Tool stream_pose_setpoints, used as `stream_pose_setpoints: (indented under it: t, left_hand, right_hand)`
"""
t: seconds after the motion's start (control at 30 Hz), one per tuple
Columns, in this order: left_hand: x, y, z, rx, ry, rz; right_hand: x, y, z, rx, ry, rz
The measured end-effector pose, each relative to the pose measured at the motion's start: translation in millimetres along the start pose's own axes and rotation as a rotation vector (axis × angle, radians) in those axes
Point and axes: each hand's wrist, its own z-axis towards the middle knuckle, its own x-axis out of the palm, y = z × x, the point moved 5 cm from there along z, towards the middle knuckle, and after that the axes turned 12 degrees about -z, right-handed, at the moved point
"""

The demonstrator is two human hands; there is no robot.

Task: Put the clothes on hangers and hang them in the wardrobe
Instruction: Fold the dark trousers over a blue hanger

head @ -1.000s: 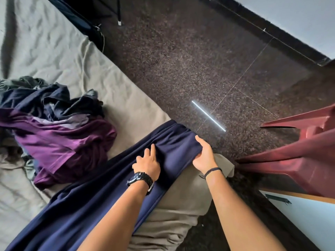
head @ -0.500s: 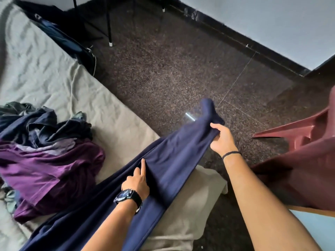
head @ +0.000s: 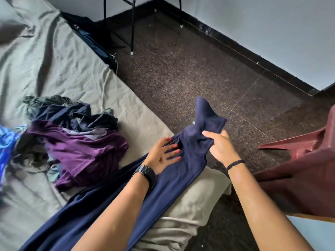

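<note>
Gathering navy garment [head: 174, 178] | right hand [head: 219, 147] pinches its bunched end, lifted just beyond the left hand [head: 163, 154], which lies flat with fingers spread on the cloth | rest trails back toward the person | soft, light, limp: likely best gripped at the bunched end

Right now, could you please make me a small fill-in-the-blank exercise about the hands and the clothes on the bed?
1. The right hand grips one end of the ____ garment.
2. The left hand lies with fingers spread on that garment; on its wrist is a ____.
3. In the pile on the bed, the top garment is ____.
4. The garment's gripped end is held over the ____, beyond the bed's edge.

Missing words: navy; watch; purple; floor
</note>
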Motion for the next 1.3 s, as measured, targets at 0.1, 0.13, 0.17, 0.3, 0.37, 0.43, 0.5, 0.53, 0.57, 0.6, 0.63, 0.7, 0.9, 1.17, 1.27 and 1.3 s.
stream_pose_setpoints:
  t: [0.1,0.13,0.17,0.3,0.37,0.43,0.5,0.53,0.57,0.6,0.63,0.7,0.9,1.17,1.27,1.3]
  left_hand:
    - [-21.0,-16.9,-34.2,0.026,0.065,-0.231]
    - [-33.9,-21.4,-50.5,0.028,0.085,-0.242]
    - [-46.1,-24.5,-67.1,0.027,0.109,-0.239]
    - [-128.9,-34.7,-138.1,0.017,0.139,-0.252]
    - [-180.3,-36.0,-174.5,0.019,0.053,-0.239]
    - [-228.3,-32.7,-212.0,0.044,-0.071,-0.239]
    - [-271.9,-28.4,-247.2,0.125,-0.202,-0.254]
    - [-292.5,-26.5,-260.0,0.169,-0.272,-0.263]
    - [-318.3,-24.0,-275.4,0.209,-0.354,-0.281]
    - [-341.8,-20.3,-286.2,0.224,-0.428,-0.291]
    - [-366.9,-15.7,-298.0,0.229,-0.485,-0.315]
    - [-406.1,-7.4,-313.8,0.258,-0.573,-0.372]
    - [-477.9,17.8,-338.6,0.329,-0.703,-0.169]
    - [-497.4,19.7,-321.5,0.245,-1.159,0.690]
    - [-480.7,-3.1,-316.2,0.277,-1.336,0.876]
    - [-478.0,-14.9,-312.3,0.343,-1.356,0.877]
  right_hand:
    - [53.1,-21.5,-50.7,-0.027,0.151,-0.051]
    - [72.4,-33.1,-66.8,-0.040,0.190,-0.099]
    - [90.5,-41.6,-84.0,-0.072,0.237,-0.157]
    - [173.1,-82.6,-162.0,-0.233,0.501,-0.423]
    - [208.7,-116.4,-194.5,-0.274,0.615,-0.545]
    - [245.3,-158.8,-226.8,-0.258,0.740,-0.659]
    - [278.1,-199.0,-260.1,-0.238,0.844,-0.752]
    - [290.5,-212.4,-274.2,-0.260,0.871,-0.785]
    - [305.5,-227.6,-291.2,-0.294,0.904,-0.814]
    - [317.7,-237.9,-305.0,-0.342,0.928,-0.853]
    - [329.9,-251.4,-320.2,-0.388,0.966,-0.910]
    - [344.3,-276.8,-340.0,-0.476,1.048,-1.048]
    - [359.2,-351.2,-374.6,-0.667,1.210,-1.454]
    - [361.7,-371.8,-334.8,-0.321,1.224,-1.389]
    - [378.1,-350.9,-297.3,-0.220,1.033,-1.303]
    - [388.8,-343.6,-282.1,-0.213,1.012,-1.306]
